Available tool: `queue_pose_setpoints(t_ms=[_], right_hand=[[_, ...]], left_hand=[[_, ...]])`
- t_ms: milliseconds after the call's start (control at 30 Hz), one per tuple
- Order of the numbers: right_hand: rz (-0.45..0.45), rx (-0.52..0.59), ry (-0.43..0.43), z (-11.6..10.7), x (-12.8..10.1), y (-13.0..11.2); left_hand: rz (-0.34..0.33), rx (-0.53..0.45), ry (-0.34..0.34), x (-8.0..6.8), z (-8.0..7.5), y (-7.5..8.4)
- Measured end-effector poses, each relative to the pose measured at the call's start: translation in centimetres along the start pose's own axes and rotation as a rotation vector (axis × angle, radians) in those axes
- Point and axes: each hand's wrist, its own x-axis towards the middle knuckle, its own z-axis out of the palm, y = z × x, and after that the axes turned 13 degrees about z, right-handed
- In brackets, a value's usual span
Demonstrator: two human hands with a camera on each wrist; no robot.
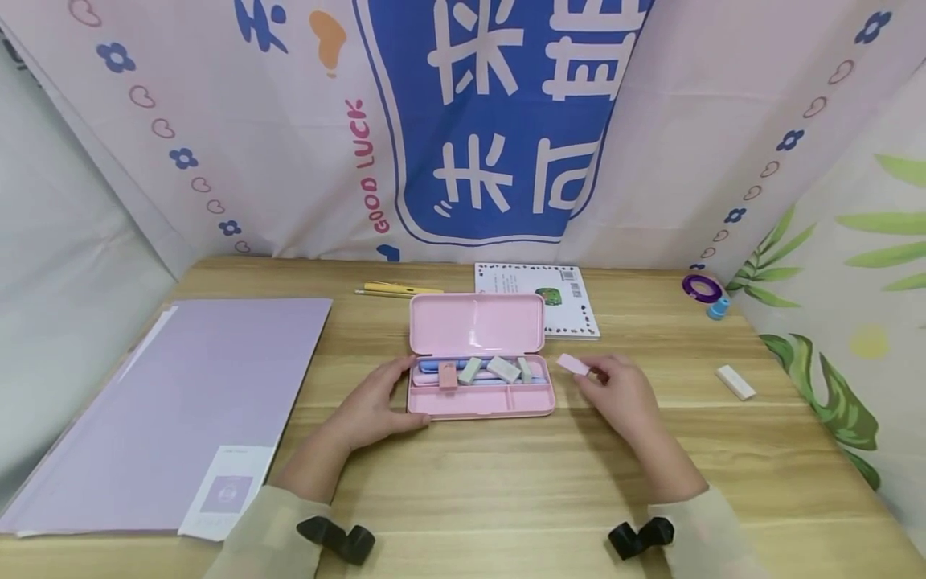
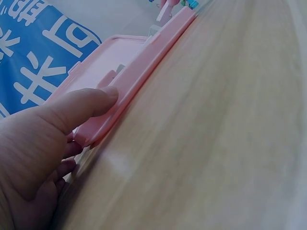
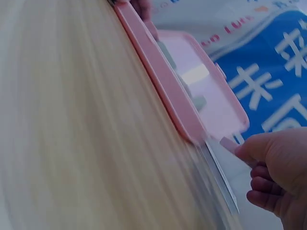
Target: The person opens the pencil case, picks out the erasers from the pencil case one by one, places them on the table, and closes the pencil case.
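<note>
A pink pencil case (image 1: pixel 463 402) lies on the table with its lid (image 1: pixel 477 322) raised. My left hand (image 1: pixel 369 406) grips its left end, the thumb against the front wall in the left wrist view. Inside, a salmon eraser (image 1: pixel 448 376), a whitish eraser (image 1: pixel 503 369) and two pale green erasers (image 1: pixel 470 371) lie over a blue pen (image 1: pixel 430 366). The front compartments hold nothing. My right hand (image 1: pixel 622 394) pinches a small light pink eraser (image 1: pixel 572 364) between thumb and fingers, just off the case's right end. The right wrist view also shows this eraser (image 3: pixel 229 144) at the fingertips.
Behind the case lie a white booklet (image 1: pixel 579 310) and yellow pencils (image 1: pixel 401 288). A large lilac folder (image 1: pixel 239 370) covers the left side. At right are a white eraser (image 1: pixel 735 382), a purple ring (image 1: pixel 702 288) and a small blue object (image 1: pixel 719 308). A printed curtain (image 1: pixel 311 161) hangs behind the table.
</note>
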Motion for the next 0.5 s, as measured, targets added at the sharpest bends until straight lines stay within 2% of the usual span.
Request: queue_pose_setpoints(t_ms=[200, 367, 500], right_hand=[[0.129, 0.023, 0.097, -3.0, 0.7, 5.5], [0.327, 0.016, 0.15, -5.9, 0.7, 10.0], [0.482, 0.023, 0.159, -7.4, 0.4, 12.5]], left_hand=[[0.004, 0.01, 0.003, -0.1, 0.1, -0.3], [0.008, 0.005, -0.004, 0.1, 0.2, -0.3], [0.007, 0.005, -0.008, 0.2, 0.2, -0.2]])
